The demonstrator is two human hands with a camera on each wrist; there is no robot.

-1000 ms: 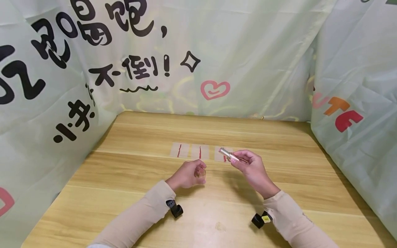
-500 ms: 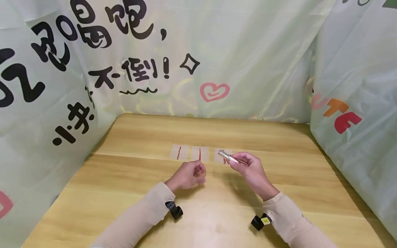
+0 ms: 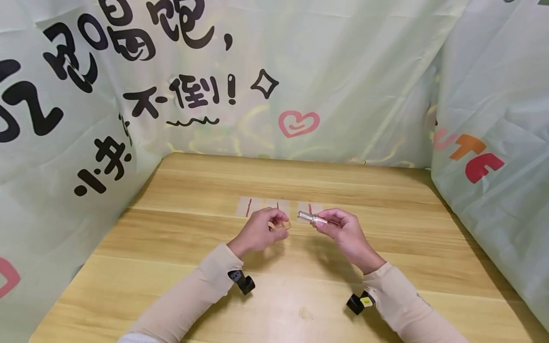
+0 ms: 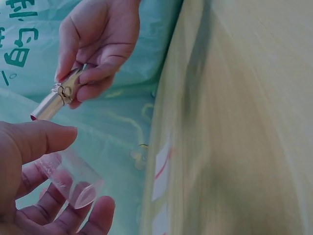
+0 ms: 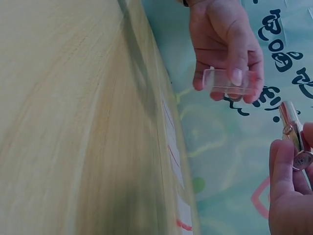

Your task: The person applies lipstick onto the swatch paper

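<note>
My right hand [image 3: 346,234] pinches a shiny gold-and-silver lipstick [image 3: 306,217] between thumb and fingers. Its silver end points left toward the other hand, and a trace of red shows at that end in the left wrist view. A clear, see-through cap [image 4: 73,180] is held in my left hand [image 3: 256,230], between the thumb and curled fingers. Both hands are raised over the table at similar height, the cap [image 5: 228,82] and lipstick [image 5: 290,125] a short gap apart.
Three pale squares lie in a row beyond the hands: a left one [image 3: 243,207], a middle one [image 3: 283,205] and a right one [image 3: 317,208], each with a red streak. They rest on the wooden table [image 3: 274,178]. Printed cloth [image 3: 343,71] hangs behind it.
My left hand has moved forward and slightly right, closer to the lipstick, and its fingers have loosened so the clear cap shows more. The lipstick has tipped closer to level.
</note>
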